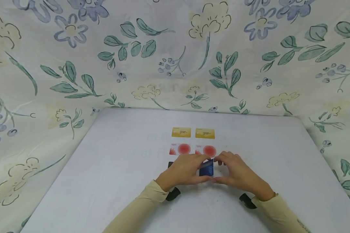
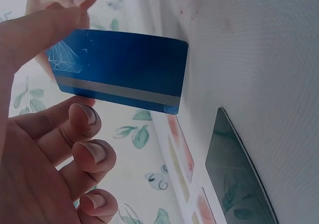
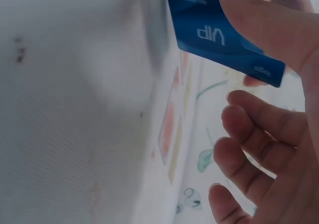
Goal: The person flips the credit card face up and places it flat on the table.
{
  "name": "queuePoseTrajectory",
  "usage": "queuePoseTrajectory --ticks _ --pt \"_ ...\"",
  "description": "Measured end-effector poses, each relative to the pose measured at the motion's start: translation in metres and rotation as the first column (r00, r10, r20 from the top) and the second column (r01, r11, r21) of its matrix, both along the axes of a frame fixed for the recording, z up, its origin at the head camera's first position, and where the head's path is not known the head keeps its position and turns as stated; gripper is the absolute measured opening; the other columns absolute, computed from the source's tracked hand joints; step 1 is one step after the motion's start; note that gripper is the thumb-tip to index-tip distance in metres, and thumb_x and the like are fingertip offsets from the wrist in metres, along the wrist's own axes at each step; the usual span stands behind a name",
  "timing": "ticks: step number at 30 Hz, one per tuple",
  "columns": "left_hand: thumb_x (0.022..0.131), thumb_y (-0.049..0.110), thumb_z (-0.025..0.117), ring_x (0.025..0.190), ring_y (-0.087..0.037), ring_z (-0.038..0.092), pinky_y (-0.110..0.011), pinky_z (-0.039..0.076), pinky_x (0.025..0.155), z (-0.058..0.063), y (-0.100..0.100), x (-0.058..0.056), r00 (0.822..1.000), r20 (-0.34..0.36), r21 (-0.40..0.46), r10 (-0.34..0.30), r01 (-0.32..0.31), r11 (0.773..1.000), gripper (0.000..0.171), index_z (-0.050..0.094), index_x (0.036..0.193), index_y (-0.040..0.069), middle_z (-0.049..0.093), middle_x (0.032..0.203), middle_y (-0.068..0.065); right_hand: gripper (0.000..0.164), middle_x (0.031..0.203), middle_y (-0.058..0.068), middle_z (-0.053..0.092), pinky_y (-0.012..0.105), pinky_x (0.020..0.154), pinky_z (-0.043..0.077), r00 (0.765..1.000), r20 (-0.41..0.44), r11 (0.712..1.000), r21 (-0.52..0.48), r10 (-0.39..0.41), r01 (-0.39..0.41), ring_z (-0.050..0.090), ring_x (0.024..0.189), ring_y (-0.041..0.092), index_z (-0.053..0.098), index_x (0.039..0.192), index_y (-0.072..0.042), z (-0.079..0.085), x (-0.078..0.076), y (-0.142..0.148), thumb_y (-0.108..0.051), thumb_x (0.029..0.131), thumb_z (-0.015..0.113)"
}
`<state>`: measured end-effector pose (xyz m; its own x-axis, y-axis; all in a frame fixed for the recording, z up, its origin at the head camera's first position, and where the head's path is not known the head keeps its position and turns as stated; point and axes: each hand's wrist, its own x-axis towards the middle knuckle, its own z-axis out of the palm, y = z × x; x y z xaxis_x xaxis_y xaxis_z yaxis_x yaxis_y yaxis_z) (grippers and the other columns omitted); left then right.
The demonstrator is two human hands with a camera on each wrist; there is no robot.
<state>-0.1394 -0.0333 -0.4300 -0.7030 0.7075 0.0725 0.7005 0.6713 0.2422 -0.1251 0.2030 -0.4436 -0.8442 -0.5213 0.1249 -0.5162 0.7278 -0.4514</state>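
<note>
A blue card [image 1: 206,168] stands tilted between my two hands over the white table. My left hand [image 1: 182,169] pinches it by its edges, thumb low and index finger high. From the right, my right hand [image 1: 236,171] holds the card's other end, its thumb lying across the face in the right wrist view. A grey stripe crosses the blue card [image 2: 119,69] on the side facing the left wrist camera; the other side of the card [image 3: 214,35] bears "VIP" lettering. Below my left hand lies a dark glossy card [image 2: 239,174], mostly hidden in the head view.
Two gold cards [image 1: 181,132] lie side by side on the table [image 1: 119,155] farther back. Nearer are two white cards with red circles [image 1: 180,149], the right one close to my fingers. Floral cloth [image 1: 175,58] hangs behind the table's far edge.
</note>
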Motion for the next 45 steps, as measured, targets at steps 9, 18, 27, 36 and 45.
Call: queuePoseTrajectory --ticks 9,18,27,36,45 --pt "0.089 0.056 0.072 0.07 -0.004 0.051 -0.015 0.039 0.059 0.002 -0.002 0.0 1.0 -0.011 0.049 -0.017 0.017 0.999 0.061 0.058 0.137 0.021 0.067 0.085 0.004 0.058 0.102 -0.007 0.064 0.036 0.086 0.045 0.999 -0.047 1.0 -0.019 0.017 -0.018 0.056 0.098 0.011 0.067 0.12 -0.017 -0.012 -0.001 -0.004 -0.041 0.074 0.093" --pt "0.09 0.056 0.071 0.067 -0.003 0.05 -0.015 0.039 0.057 0.003 -0.003 0.001 1.0 0.023 0.083 -0.018 0.016 0.996 0.061 0.057 0.137 0.021 0.068 0.085 0.004 0.058 0.102 -0.008 0.063 0.033 0.084 0.047 0.997 -0.074 1.0 -0.023 -0.004 0.003 0.055 0.095 0.01 0.066 0.118 -0.016 -0.02 -0.001 -0.009 -0.04 0.073 0.094" --pt "0.09 0.055 0.071 0.062 -0.004 0.046 -0.016 0.033 0.054 0.003 -0.002 0.002 0.999 0.042 0.128 -0.03 0.025 0.991 0.06 0.058 0.136 0.019 0.065 0.082 0.001 0.056 0.097 -0.008 0.06 0.028 0.077 0.044 0.994 -0.109 0.999 -0.036 -0.006 0.002 0.05 0.088 0.008 0.066 0.112 -0.016 -0.023 0.0 -0.013 -0.047 0.073 0.092" --pt "0.09 0.054 0.071 0.061 -0.004 0.044 -0.017 0.031 0.053 0.002 -0.003 0.002 0.999 0.036 0.159 -0.04 0.034 0.987 0.059 0.059 0.135 0.018 0.063 0.079 0.0 0.061 0.096 -0.008 0.06 0.026 0.075 0.042 0.994 -0.105 0.999 -0.034 -0.012 0.008 0.047 0.086 0.007 0.066 0.117 -0.013 -0.026 0.0 -0.014 -0.049 0.074 0.091" --pt "0.09 0.055 0.071 0.061 -0.004 0.043 -0.016 0.03 0.053 0.002 -0.003 0.002 0.999 0.032 0.158 -0.041 0.035 0.987 0.06 0.059 0.135 0.017 0.063 0.08 0.0 0.058 0.095 -0.008 0.06 0.026 0.075 0.044 0.994 -0.105 1.0 -0.027 -0.019 0.016 0.049 0.085 0.008 0.066 0.116 -0.013 -0.026 0.0 -0.015 -0.043 0.074 0.092"
